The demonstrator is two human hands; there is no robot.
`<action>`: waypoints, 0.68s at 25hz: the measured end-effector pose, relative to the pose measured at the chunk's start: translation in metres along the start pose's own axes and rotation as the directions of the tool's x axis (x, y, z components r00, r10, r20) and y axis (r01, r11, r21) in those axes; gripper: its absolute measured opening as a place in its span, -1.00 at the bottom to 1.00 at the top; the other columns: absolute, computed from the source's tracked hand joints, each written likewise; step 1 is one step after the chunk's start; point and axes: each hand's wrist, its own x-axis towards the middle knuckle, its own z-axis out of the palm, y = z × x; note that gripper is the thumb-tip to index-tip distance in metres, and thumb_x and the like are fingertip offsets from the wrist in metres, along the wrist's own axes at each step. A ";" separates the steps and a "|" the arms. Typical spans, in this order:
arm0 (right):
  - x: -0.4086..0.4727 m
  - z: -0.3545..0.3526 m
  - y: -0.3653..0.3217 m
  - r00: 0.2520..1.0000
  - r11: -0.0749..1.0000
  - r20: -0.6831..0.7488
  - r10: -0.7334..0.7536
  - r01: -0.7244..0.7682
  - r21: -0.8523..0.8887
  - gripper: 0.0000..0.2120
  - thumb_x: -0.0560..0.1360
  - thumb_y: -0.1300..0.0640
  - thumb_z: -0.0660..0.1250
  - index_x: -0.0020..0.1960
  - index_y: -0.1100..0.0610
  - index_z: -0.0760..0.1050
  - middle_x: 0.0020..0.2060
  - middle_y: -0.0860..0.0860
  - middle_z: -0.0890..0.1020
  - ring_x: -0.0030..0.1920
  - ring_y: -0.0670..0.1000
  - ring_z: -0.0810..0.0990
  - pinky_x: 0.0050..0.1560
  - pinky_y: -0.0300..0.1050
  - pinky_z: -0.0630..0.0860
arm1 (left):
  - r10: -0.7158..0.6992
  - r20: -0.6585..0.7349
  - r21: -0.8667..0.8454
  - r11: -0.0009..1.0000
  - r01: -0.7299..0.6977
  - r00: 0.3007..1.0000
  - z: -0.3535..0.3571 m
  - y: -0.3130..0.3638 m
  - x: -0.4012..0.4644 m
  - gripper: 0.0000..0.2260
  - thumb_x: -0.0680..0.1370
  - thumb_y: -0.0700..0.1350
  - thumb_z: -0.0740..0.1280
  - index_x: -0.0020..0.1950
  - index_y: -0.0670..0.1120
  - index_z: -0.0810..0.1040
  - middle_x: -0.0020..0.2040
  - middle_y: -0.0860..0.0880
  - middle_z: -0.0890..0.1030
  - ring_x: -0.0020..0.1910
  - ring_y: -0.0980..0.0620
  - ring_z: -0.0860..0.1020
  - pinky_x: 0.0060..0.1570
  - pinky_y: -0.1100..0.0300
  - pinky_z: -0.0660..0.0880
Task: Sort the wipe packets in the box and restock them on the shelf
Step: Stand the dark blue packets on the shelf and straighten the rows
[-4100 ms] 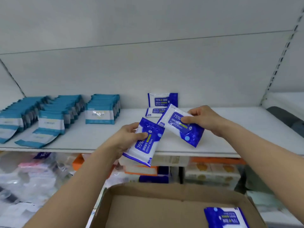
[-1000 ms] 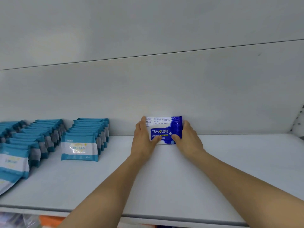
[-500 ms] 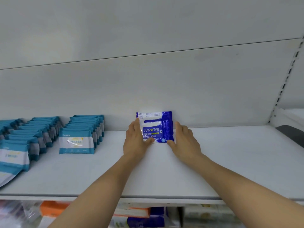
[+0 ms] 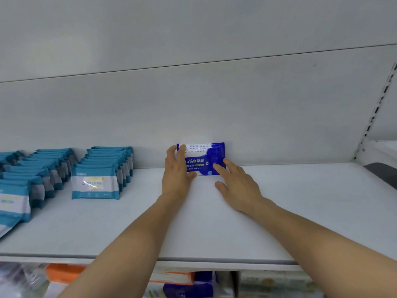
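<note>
Blue alcohol wipe packets stand upright against the back wall of the white shelf, the front one facing me. My left hand holds the stack's left edge, fingers curled over the top left corner and thumb at the bottom front. To the right, my right hand lies low on the shelf with straight fingers, its fingertips touching the lower right of the front packet. How many packets stand behind the front one is hidden. The box is out of view.
Rows of teal and white wipe packets stand on the shelf's left part, further rows running to the left edge. A slotted upright bounds the shelf at the right. Assorted packaged goods fill the shelf below.
My left fingers have climbed to the packet's top left corner. My right hand has drawn back and down, with only its fingertips left on the packet. The view has shifted slightly.
</note>
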 end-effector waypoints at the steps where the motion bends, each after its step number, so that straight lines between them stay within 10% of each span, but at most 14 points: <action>1: 0.000 0.000 0.000 1.000 1.000 -0.008 0.002 -0.002 0.000 -0.49 0.63 -0.01 0.10 0.55 -0.04 0.07 0.54 -0.01 0.07 0.48 0.04 0.15 0.32 -0.05 0.30 | 0.006 0.008 -0.001 1.000 -0.006 1.000 0.000 -0.002 0.000 -0.28 0.46 -0.18 0.49 0.51 -0.06 0.17 0.47 -0.05 0.14 0.40 -0.02 0.28 0.13 0.07 0.56; 17: -0.060 -0.034 -0.017 0.999 0.995 0.018 0.034 -0.032 -0.099 -0.50 0.63 -0.08 0.08 0.54 -0.04 0.11 0.53 -0.01 0.14 0.47 0.05 0.18 0.34 -0.01 0.24 | -0.022 0.244 0.398 0.914 -0.080 0.970 -0.046 0.026 -0.046 -0.28 0.58 0.27 0.15 0.60 0.00 -0.07 0.61 0.00 -0.07 0.58 -0.05 -0.15 0.52 -0.10 -0.03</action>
